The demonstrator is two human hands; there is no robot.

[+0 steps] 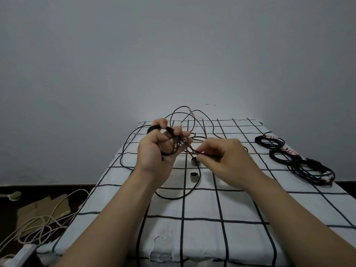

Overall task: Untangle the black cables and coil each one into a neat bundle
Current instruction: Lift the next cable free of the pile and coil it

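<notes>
My left hand (156,149) is raised over the table, palm toward me, its fingers curled round several loops of a thin black cable (174,146). My right hand (223,158) pinches a strand of the same cable near its end, just right of the left hand. More of the tangled cable (200,120) arches behind the hands and trails over the checked cloth (240,205). A loose loop (173,197) lies below my left wrist. Three coiled black bundles (269,141), (281,154), (312,171) lie at the table's right edge.
Two small dark cylinders (194,160), (193,175) stand on the cloth between my wrists. On the dark floor to the left lie cardboard (44,211), pale cords (38,224) and a white power strip (21,253). A grey wall rises behind the table.
</notes>
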